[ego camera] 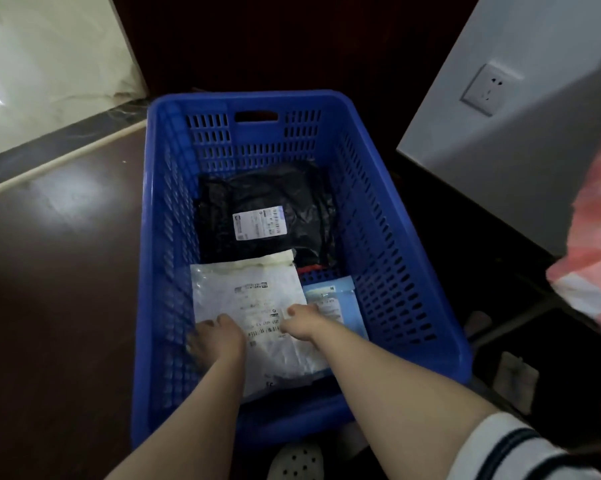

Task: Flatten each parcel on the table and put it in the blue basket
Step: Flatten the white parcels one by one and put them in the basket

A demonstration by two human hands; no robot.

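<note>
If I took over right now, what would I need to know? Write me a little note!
Left hand and right hand: both on the white parcel, at its side edges; blur hides the grip.
Blue basket holds the black parcel at the far end, a small blue parcel at right, the white one nearest.
Done: three parcels in.
Left: let go; table out of view, check it for more.

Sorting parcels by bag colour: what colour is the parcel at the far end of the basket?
The parcel is black, with a white label; head view.
</note>
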